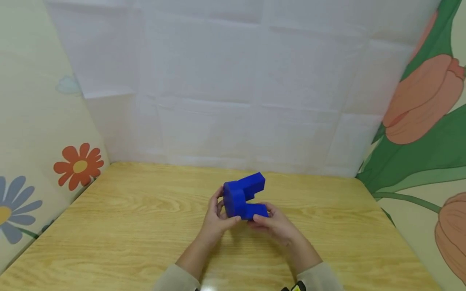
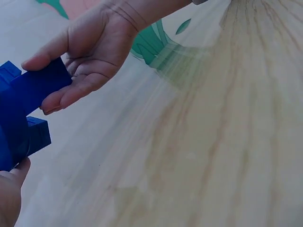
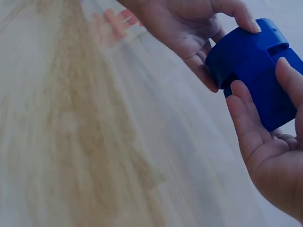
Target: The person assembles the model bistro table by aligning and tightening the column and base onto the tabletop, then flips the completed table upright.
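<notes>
Both hands hold a blue plastic object (image 1: 234, 199) above the table; it has a round, drum-like body with two block-shaped arms sticking out to the right. My left hand (image 1: 215, 221) grips the round body from the left, thumb along its near side and fingers behind it. With thumb and fingers, my right hand (image 1: 276, 224) pinches the lower block arm. In the left wrist view the blue object (image 2: 40, 85) shows its block arm between the right thumb and fingers. The right wrist view shows the curved side of the object (image 3: 251, 52) with notches. Its exact kind is unclear.
A wood-grain table (image 1: 138, 226) lies beneath the hands. Behind it hangs a creased white sheet (image 1: 207, 81). Flower-painted panels stand at the left (image 1: 29, 121) and the right (image 1: 429, 169). Beige sleeves (image 1: 320, 278) cover the forearms.
</notes>
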The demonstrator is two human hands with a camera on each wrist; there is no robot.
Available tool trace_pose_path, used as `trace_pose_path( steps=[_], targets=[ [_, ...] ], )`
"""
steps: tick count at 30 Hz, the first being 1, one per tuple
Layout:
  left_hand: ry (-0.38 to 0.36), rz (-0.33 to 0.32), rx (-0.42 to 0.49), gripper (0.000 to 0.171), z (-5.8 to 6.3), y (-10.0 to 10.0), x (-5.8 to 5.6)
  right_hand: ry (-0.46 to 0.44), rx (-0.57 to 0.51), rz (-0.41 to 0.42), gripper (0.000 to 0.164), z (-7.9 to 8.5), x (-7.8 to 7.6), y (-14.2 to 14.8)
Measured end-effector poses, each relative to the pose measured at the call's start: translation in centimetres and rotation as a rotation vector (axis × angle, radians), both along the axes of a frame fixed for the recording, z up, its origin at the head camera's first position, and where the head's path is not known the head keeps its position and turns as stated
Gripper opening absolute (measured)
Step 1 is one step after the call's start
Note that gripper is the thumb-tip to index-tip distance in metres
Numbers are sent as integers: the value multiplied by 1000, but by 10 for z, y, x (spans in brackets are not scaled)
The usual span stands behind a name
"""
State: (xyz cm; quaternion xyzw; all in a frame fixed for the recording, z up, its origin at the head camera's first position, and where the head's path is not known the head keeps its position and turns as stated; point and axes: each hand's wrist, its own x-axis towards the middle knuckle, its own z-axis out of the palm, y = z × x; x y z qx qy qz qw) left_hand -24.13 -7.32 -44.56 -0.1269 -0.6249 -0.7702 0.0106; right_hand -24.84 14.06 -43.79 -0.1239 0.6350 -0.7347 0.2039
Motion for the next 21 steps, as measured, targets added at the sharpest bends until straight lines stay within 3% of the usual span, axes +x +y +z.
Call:
trace_pose_path(
  steps=[5,9,12,15,18,21],
  targets=[
    [27,69,-42,100,0,0,2,-1,33,7,79,2,3,-5],
    [21,124,-104,97,1,0,2,156,298,17,70,18,6,4],
    [16,141,-146,97,2,-1,2,303,552,-105,46,38,11,15],
    [49,162,-223,97,3,-2,1,429,655,-265,32,53,15,18],
    [120,166,-342,98,6,-2,2,556,666,-298,50,57,18,11],
    [204,133,-462,99,12,0,2,620,651,-216,80,54,18,1]
  ],
)
